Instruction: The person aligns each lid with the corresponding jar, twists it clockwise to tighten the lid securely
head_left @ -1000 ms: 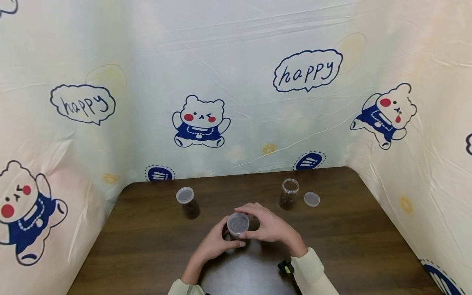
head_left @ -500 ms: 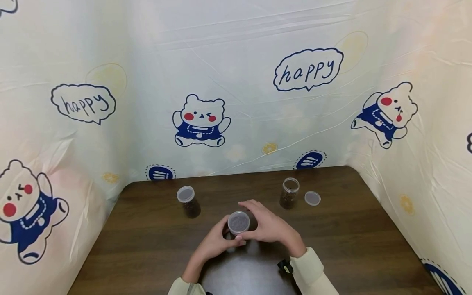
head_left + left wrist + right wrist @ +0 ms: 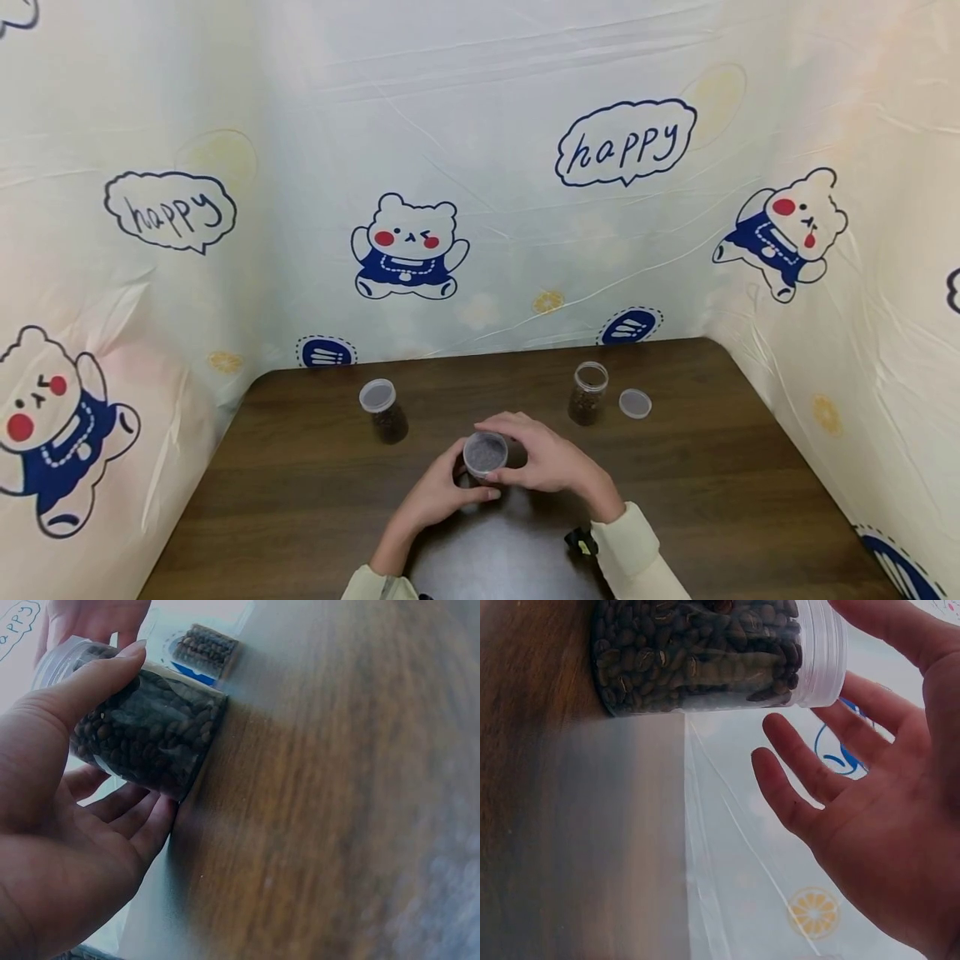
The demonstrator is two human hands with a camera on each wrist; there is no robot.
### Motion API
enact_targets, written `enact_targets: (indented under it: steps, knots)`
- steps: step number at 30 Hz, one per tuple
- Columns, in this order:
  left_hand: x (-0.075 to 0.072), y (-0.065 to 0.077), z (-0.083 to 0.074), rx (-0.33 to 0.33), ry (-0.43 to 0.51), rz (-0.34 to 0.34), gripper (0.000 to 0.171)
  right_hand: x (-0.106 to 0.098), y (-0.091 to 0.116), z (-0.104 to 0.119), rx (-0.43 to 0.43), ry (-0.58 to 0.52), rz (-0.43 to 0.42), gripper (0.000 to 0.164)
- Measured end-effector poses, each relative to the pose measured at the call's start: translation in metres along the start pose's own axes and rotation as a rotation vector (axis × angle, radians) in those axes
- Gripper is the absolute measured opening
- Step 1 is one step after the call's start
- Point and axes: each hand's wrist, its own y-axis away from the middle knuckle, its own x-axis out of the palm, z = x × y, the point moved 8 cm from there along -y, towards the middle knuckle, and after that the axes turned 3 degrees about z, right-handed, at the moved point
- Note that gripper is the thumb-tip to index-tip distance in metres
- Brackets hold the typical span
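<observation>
A clear jar of coffee beans (image 3: 150,727) stands on the table between the two hands, with a translucent lid (image 3: 485,453) on top. The left hand (image 3: 438,493) grips the jar's body, thumb on the near side and fingers round the other. Over the lid's edge, the right hand (image 3: 543,457) pinches it with the thumb on the near side and the forefinger on the far side. In the right wrist view its other fingers (image 3: 787,795) stick out loosely, away from the jar.
A lidded jar of beans (image 3: 386,412) stands at the back left of the brown table (image 3: 285,500). At the back right stands a jar without a lid (image 3: 587,396), its loose lid (image 3: 635,404) lying beside it. A printed curtain (image 3: 480,150) encloses the table.
The right hand's fingers opened off the lid's far side half a second ago and are back on it now. The left hand and the jar stay in place.
</observation>
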Motion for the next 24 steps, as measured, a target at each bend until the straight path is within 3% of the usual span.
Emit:
enact_targets:
  steps: [11, 17, 24]
  knots:
    - [0.001, 0.000, 0.000, -0.002, 0.000, 0.019, 0.071, 0.006, -0.005, -0.004, 0.108, -0.031, -0.054, 0.064]
    - [0.001, -0.001, 0.001, -0.008, -0.002, 0.013, 0.068, 0.002, 0.000, -0.001, 0.136, -0.028, -0.055, 0.082]
    - [0.001, 0.001, 0.000, 0.003, -0.017, 0.006, 0.068, -0.002, 0.003, 0.006, 0.043, -0.012, -0.016, 0.074]
